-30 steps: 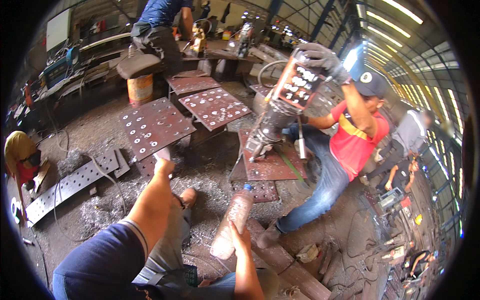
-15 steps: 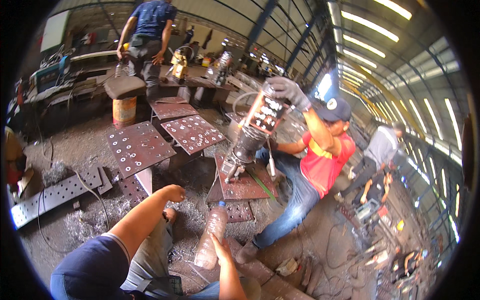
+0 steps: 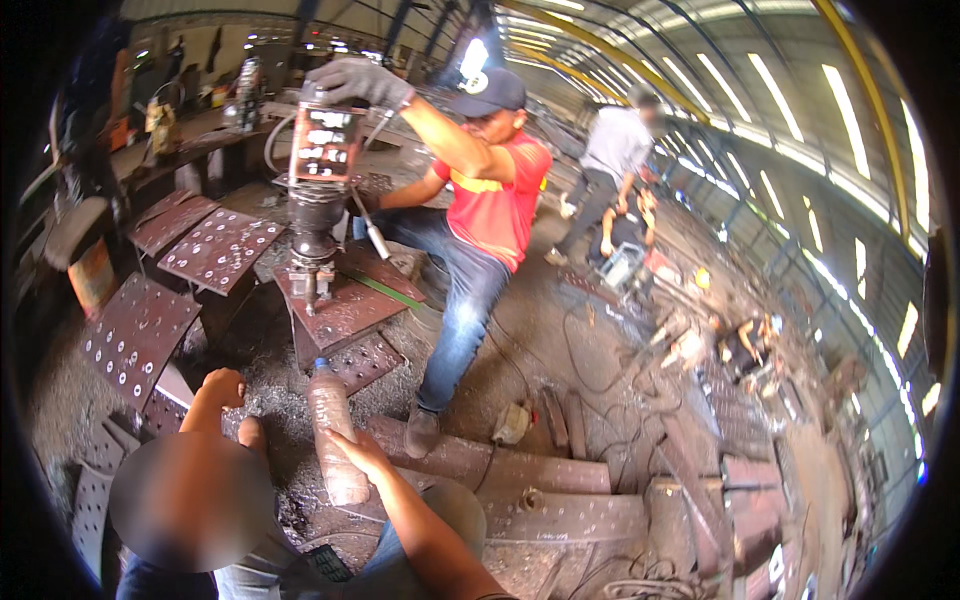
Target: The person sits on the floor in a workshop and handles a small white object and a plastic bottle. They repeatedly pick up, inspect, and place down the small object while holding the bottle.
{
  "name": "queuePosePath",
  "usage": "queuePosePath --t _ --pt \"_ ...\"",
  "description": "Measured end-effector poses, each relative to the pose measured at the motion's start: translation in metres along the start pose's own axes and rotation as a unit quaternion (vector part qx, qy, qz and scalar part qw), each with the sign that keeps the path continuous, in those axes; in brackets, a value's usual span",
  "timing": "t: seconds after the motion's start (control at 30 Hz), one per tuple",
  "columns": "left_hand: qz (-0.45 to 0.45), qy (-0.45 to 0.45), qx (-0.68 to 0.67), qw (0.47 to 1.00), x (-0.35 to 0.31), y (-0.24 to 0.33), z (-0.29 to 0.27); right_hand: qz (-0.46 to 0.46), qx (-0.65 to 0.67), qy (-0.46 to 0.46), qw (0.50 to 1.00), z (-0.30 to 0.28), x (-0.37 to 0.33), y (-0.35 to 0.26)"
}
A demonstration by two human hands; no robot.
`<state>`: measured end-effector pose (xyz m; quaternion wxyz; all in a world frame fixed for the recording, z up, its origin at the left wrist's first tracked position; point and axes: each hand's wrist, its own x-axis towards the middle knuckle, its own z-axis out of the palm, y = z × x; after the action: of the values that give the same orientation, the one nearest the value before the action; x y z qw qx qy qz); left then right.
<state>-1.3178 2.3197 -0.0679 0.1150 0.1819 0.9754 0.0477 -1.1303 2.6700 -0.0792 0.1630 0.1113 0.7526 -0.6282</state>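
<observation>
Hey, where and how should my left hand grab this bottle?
Probably grip the bottle just below its blue cap, from the left: that side is uncovered, the long round body suits a wrapped palm, and your right hand holds the lower part from the right.

Dim floor (image 3: 520,355), bright roof strips (image 3: 836,88) upper right, white glare (image 3: 474,60), fisheye bend

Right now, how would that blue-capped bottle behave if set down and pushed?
The bottle would probably roll if laid on its side, since its body looks round. Stood up, it might tip easily, being tall and narrow. Its weight is hard to judge through the cloudy wall.
</observation>
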Motion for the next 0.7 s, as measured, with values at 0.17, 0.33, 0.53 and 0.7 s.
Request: queuePosePath --t 0.17,0.33,0.53,0.7 --pt "0.016 0.229 -0.084 0.970 -0.035 0.069 -0.064 -0.062 0.071 0.022 0.995 -0.003 -0.009 -0.014" --pt "0.076 0.181 0.008 0.981 -0.075 0.135 -0.089 -0.089 -0.008 0.155 0.984 -0.039 0.000 -0.006" --pt "0.231 -0.187 0.119 0.947 -0.114 0.184 -0.042 -0.140 0.041 0.155 0.977 -0.050 -0.007 -0.023" --pt "0.302 -0.265 0.120 0.908 -0.136 0.244 0.051 -0.155 0.135 0.146 0.968 -0.058 -0.024 -0.027"
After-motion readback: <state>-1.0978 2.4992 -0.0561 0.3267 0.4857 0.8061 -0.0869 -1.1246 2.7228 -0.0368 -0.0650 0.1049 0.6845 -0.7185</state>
